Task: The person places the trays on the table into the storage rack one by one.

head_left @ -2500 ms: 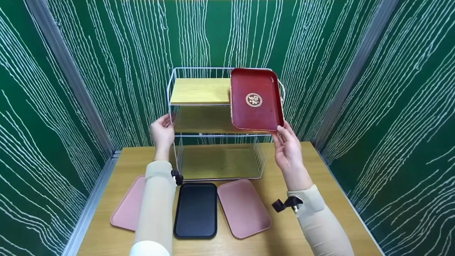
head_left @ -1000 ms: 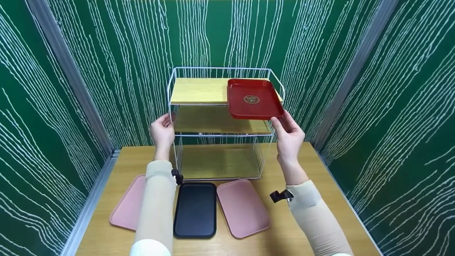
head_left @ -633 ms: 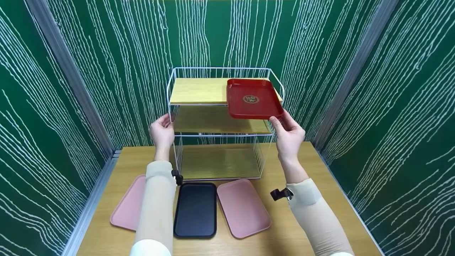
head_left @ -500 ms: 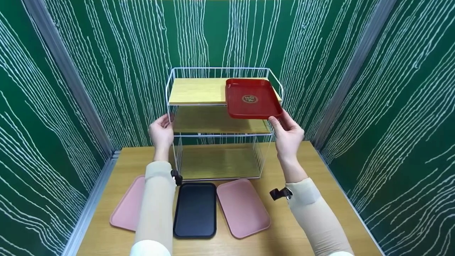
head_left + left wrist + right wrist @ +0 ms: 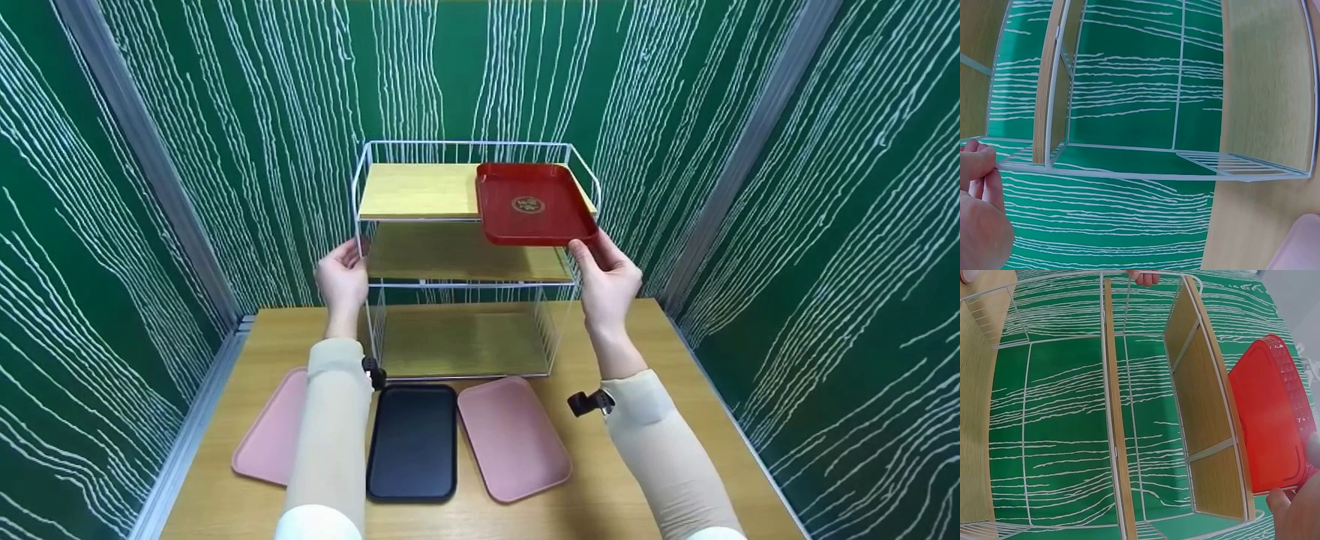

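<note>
My right hand (image 5: 611, 285) pinches the near right corner of a red tray (image 5: 532, 217) with a round gold emblem, thumb on the near side. The tray overlaps the right part of the top shelf of a white wire rack (image 5: 472, 284) with wooden boards. In the right wrist view the red tray (image 5: 1269, 416) shows its underside beside the top board, fingers at its edge. My left hand (image 5: 343, 281) grips the rack's left front upright at middle-shelf height; the left wrist view shows the thumb and fingers (image 5: 982, 160) pinching the wire.
In front of the rack, a black tray (image 5: 412, 444) lies on the wooden table (image 5: 600, 495) between two pink trays. One pink tray (image 5: 516, 441) is right of it; the other pink tray (image 5: 274, 431) is partly hidden by the left forearm. Green walls (image 5: 465, 75) enclose the table.
The red tray has tipped from steeply raised to nearly level over the top shelf, then shifted slightly left and up with the right hand. The left hand stays on the rack.
</note>
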